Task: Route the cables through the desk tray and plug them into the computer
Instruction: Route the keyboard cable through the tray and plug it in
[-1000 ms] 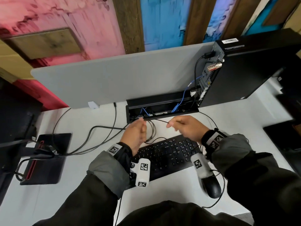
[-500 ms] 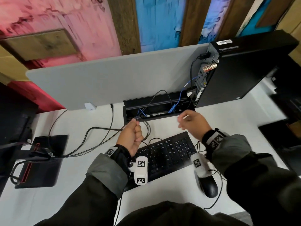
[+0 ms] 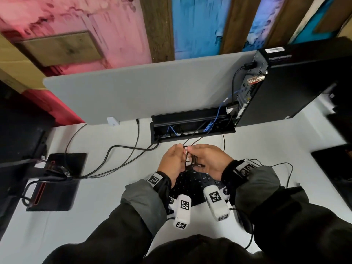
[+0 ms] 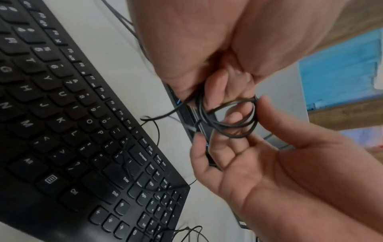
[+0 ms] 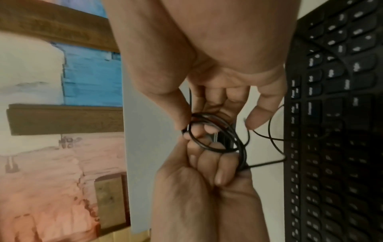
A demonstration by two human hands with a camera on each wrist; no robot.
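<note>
Both hands (image 3: 192, 161) have met, pinching the coiled cable (image 4: 230, 117).

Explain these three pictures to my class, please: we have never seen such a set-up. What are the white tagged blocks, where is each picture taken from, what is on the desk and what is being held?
No machine here: a person works with bare hands. The white tagged blocks are small cameras strapped to the wrists; a third camera sits on the head. The wide picture comes from the head, looking down. The two close-ups look along each hand.

On the white desk lie a black keyboard, a monitor stand with cables and, at the back, an open cable tray. Beside the tray stands the black computer.

Above the keyboard, the left hand grips a small coil of thin black cable, and the right hand pinches a loop of it. The cable's plug end cannot be seen clearly.
</note>
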